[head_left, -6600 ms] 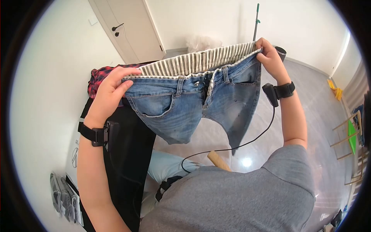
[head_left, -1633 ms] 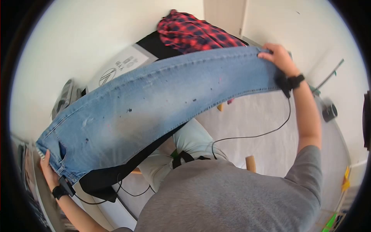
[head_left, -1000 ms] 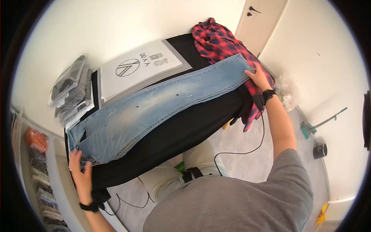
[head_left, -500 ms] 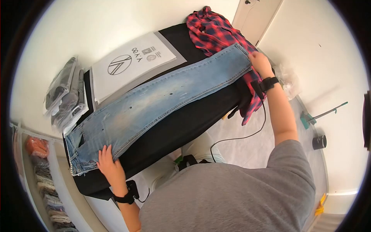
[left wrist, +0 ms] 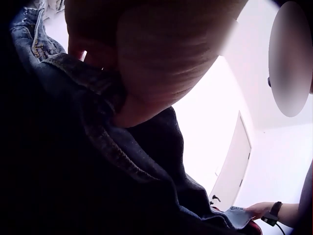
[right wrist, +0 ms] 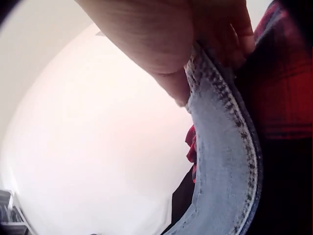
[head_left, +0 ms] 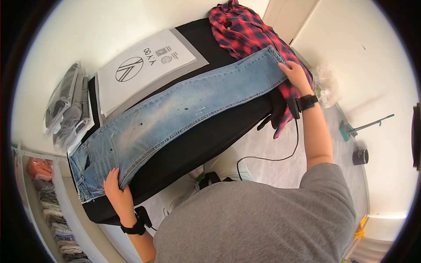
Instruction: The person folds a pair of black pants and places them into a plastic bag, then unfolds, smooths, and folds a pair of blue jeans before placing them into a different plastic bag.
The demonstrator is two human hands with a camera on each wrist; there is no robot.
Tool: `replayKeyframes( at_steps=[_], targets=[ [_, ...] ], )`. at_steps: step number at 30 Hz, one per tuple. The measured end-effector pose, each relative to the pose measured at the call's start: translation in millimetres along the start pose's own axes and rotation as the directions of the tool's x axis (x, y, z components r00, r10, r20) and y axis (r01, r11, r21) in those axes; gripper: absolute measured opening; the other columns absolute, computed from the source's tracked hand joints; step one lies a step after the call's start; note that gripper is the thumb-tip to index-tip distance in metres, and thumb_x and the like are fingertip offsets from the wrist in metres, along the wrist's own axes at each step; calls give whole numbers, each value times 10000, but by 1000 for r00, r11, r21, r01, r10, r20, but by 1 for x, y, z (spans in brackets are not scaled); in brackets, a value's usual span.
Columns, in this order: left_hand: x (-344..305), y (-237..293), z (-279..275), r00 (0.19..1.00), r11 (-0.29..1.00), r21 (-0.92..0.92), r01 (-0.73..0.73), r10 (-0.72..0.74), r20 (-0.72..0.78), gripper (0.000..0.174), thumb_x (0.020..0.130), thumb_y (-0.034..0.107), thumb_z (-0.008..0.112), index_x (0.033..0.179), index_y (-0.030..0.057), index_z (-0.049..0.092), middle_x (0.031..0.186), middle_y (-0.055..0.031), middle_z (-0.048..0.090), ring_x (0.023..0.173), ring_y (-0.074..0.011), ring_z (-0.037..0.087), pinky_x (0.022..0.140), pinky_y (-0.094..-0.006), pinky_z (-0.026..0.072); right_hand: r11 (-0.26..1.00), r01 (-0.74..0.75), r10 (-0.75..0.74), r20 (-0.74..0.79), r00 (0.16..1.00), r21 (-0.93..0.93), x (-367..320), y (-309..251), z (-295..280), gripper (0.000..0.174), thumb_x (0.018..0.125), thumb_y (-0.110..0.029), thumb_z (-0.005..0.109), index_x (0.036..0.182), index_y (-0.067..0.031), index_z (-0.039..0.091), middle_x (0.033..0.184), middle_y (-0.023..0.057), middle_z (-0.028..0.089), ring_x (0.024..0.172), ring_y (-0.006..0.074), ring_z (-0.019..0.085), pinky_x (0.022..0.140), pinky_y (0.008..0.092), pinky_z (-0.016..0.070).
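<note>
A pair of faded blue jeans (head_left: 175, 109), folded lengthwise, stretches across a black-covered table (head_left: 184, 144), waistband at the left and leg hems at the right. Dark specks and a pale worn patch mark the leg. My left hand (head_left: 118, 195) pinches the near edge around the crotch seam, its fingers on top of the denim. In the left wrist view, its thumb presses into the bunched denim (left wrist: 102, 132). My right hand (head_left: 296, 76) holds the hem end between thumb and fingers. The right wrist view shows the stitched side seam (right wrist: 249, 161) running down from that grip.
A red and black plaid shirt (head_left: 245, 30) lies at the table's far right, partly under the hems. White printed bags (head_left: 144, 65) lie behind the jeans. Plastic-wrapped garments (head_left: 66, 105) are stacked at the left, above a shelf (head_left: 70, 193) of packed clothes. A cable hangs from my right wrist.
The jeans, first held up open by the waistband, were folded lengthwise, stretched out and laid on the table. My left hand has moved from the waistband to the crotch edge; my right keeps to the hem.
</note>
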State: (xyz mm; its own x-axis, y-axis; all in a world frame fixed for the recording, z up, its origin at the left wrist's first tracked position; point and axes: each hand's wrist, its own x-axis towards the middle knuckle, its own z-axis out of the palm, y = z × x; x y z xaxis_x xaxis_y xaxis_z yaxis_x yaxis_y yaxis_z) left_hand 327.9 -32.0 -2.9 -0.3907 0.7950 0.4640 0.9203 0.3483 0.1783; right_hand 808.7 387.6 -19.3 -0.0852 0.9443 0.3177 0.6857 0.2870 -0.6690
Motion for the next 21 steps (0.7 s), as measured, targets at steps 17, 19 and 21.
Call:
replayKeyframes(
  at_steps=[17,19,21],
  targets=[
    [-9,3,-19,975,989,-94,-118,133,177,575,537,-105,489,1083,40,592,1206,-88,576,1257,-311,433,1112,-516,185,990,-125,122,60,991,59,61,65,-20,532,810,-424,681,999,68,610,799,88,622,728,182,588,647,338,474],
    [-14,2,-11,978,988,-85,-125,138,158,582,536,-106,494,1090,43,589,1219,-86,568,1256,-309,434,1113,-518,177,965,-236,218,147,965,115,53,61,-10,481,837,-381,668,1001,67,611,818,69,625,759,156,586,681,318,470],
    [-17,4,-10,981,988,-87,-124,135,140,579,541,-107,485,1090,46,589,1235,-85,555,1253,-300,434,1116,-526,156,908,-362,288,314,904,209,50,55,-12,587,786,-451,678,1123,20,578,970,148,638,895,244,607,779,397,486]
  ],
)
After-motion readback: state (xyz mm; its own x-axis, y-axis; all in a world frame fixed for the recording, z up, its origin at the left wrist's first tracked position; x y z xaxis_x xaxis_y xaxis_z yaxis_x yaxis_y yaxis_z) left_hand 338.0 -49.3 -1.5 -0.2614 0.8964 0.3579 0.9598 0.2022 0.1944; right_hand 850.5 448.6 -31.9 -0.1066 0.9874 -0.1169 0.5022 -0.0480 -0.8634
